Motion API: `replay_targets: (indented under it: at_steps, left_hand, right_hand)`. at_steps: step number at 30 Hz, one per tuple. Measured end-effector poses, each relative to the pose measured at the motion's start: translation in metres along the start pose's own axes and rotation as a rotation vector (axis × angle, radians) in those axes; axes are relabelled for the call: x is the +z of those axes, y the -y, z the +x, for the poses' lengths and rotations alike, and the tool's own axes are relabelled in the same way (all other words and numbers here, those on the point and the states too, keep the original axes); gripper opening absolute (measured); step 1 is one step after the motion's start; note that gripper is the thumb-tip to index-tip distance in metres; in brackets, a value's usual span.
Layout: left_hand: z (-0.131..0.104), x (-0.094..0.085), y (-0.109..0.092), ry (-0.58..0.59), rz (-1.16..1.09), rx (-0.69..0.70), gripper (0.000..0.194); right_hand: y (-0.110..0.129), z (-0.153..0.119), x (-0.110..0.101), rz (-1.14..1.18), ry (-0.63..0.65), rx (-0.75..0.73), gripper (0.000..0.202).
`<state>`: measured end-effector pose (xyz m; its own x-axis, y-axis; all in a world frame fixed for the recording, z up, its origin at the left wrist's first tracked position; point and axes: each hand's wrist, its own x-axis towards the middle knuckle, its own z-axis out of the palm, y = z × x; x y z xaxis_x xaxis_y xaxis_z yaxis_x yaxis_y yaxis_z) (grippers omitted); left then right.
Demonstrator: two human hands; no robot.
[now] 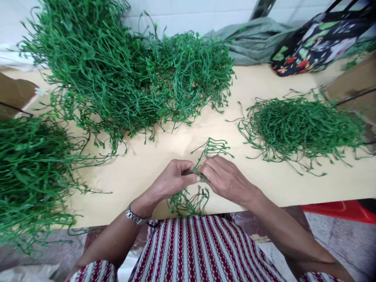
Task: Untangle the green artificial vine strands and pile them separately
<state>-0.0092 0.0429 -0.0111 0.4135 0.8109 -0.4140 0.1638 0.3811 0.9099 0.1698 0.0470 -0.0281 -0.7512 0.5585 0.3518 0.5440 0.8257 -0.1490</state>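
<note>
Near the table's front edge, a small bunch of green plastic stems (209, 148) passes between both hands, its branched tips fanning out above them. My left hand (179, 178) pinches the bunch with thumb and index finger. Close against it, my right hand (219, 176) has its fingers curled over the same stems. More green stems (188, 203) hang below the hands at the table edge. The exact point where the fingers grip is partly hidden.
Large green stem piles lie at the back (117, 70) and left (29, 172), with another pile (299, 127) on the right. Brown cardboard (354, 88) and a floral bag (314, 49) stand at the right. A red object (340, 210) shows below the table (282, 180).
</note>
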Motion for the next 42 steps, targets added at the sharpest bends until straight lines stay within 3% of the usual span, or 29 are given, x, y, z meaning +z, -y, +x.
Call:
replay_targets:
  at_steps: [8,17,24,27,30,32,37,42]
  left_hand:
    - [-0.004,0.002,0.002,0.098,-0.134,0.019,0.022]
    - [-0.013,0.012,-0.005,0.064,-0.212,0.029,0.020]
    - [-0.014,0.019,0.000,0.047,-0.240,0.011,0.020]
    - [-0.018,0.014,-0.001,0.034,-0.247,0.011,0.017]
    - [-0.023,-0.002,-0.006,-0.093,-0.252,0.062,0.013]
    - [-0.022,-0.012,-0.007,-0.266,-0.266,0.119,0.010]
    - [-0.006,-0.021,0.000,-0.292,-0.358,0.105,0.014]
    - [0.002,-0.022,0.004,-0.315,-0.415,0.138,0.015]
  right_hand:
    - [-0.007,-0.003,-0.009,0.026,0.067,-0.124,0.022]
    - [-0.013,-0.007,-0.020,0.121,0.076,-0.179,0.025]
    - [-0.013,-0.012,-0.015,0.141,0.099,-0.188,0.025]
    - [-0.019,-0.016,-0.015,0.166,0.086,-0.198,0.027]
    - [-0.033,-0.023,-0.019,0.179,-0.012,-0.084,0.026]
    - [-0.042,-0.025,-0.022,0.159,-0.037,0.004,0.023]
    - [-0.047,-0.021,-0.016,0.281,-0.056,0.103,0.018]
    - [-0.044,-0.022,-0.014,0.715,0.035,0.364,0.020]
